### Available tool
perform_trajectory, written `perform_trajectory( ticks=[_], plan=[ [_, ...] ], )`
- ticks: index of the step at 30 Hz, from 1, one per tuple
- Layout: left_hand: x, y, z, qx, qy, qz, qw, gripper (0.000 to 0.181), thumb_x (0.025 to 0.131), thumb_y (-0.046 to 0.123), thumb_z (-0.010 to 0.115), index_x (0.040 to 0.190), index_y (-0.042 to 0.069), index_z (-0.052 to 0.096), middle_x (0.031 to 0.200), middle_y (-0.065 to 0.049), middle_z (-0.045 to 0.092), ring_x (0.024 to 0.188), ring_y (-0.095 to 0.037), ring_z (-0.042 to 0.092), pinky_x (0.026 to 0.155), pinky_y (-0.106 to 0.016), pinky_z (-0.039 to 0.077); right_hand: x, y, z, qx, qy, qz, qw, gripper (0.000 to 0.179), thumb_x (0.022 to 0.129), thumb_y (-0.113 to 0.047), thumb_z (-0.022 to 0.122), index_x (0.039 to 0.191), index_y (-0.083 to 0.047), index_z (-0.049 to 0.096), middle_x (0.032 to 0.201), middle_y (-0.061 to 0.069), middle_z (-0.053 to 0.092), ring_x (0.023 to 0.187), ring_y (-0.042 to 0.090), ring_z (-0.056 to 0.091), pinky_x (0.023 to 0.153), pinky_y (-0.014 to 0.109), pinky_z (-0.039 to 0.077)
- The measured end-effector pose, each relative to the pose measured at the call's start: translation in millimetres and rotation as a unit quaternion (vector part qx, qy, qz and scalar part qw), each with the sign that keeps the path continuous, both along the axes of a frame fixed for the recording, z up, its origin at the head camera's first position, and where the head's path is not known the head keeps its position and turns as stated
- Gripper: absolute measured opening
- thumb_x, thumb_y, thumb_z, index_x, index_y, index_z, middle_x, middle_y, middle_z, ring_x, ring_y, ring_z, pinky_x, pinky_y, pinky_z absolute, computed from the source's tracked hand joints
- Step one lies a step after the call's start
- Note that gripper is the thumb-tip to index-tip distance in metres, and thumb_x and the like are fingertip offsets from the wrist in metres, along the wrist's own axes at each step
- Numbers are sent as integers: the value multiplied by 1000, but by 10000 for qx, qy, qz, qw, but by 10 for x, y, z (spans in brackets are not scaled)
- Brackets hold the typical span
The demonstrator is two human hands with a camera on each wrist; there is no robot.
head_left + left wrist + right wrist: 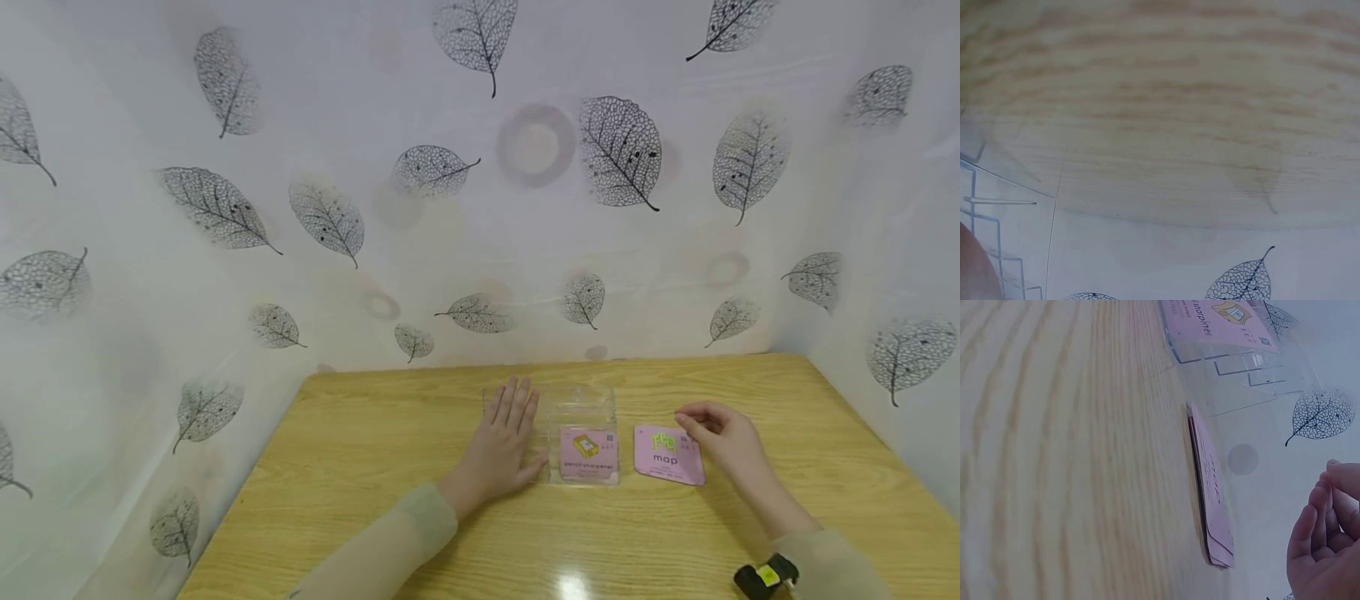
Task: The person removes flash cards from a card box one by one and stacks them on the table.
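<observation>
My left hand (504,442) lies with fingers straight over the left side of a clear plastic tiered card holder (581,404). A pink card reading "pencil sharpener" (589,453) stands in the holder's front right slot. To the right of the holder, a small stack of pink cards, topped by one with a green picture and the word "map" (666,458), lies on the table. My right hand (723,433) hovers at that stack's right side, fingers loosely bent, thumb near the index fingertip. In the right wrist view, nothing shows between these fingers (1316,519), and the stack lies apart from them.
The wooden table (360,433) is backed and flanked by a pale sheet (450,250) printed with dark leaf shapes. A black band with a yellow-green mark (767,575) is at my right wrist.
</observation>
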State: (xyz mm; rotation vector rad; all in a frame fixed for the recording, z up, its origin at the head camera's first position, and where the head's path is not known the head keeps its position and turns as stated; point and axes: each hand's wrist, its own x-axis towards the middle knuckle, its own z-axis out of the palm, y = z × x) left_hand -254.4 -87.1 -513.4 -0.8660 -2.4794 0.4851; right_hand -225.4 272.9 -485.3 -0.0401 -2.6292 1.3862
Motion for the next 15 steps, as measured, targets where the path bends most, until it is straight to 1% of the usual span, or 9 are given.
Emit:
perform_trajectory(
  ticks=[4, 8, 11, 15],
  plan=[
    [-1, -3, -13, 46, 29, -26, 10000, 100, 102, 70, 40, 167, -4, 20, 175, -26, 22, 162, -43, 26, 134, -48, 26, 9, -23, 22, -56, -26, 73, 10000, 30, 104, -21, 70, 116, 6, 73, 94, -2, 72, 76, -5, 56, 64, 18, 51],
    [4, -3, -20, 109, 9, -26, 9999, 101, 102, 70, 40, 168, -4, 17, 176, -26, 19, 163, -42, 23, 136, -48, 22, 33, -59, 54, -136, 4, 135, 9998, 29, 103, -20, 71, 116, 6, 73, 93, -4, 72, 76, -5, 57, 64, 17, 51],
    [7, -1, -19, 146, 12, -35, 9999, 101, 102, 70, 41, 167, -3, 18, 176, -26, 19, 163, -42, 23, 136, -48, 22, 62, -91, 78, -224, 72, 163, 9996, 28, 103, -19, 72, 116, 6, 73, 90, -11, 71, 77, -6, 58, 65, 17, 52],
    [11, -1, -14, 164, 22, -56, 9998, 101, 101, 70, 44, 167, -3, 22, 175, -26, 20, 162, -42, 28, 135, -48, 25, 80, -125, 99, -323, 230, 221, 9990, 27, 102, -17, 72, 115, 7, 73, 87, -22, 67, 78, -7, 59, 67, 15, 53]
  ],
)
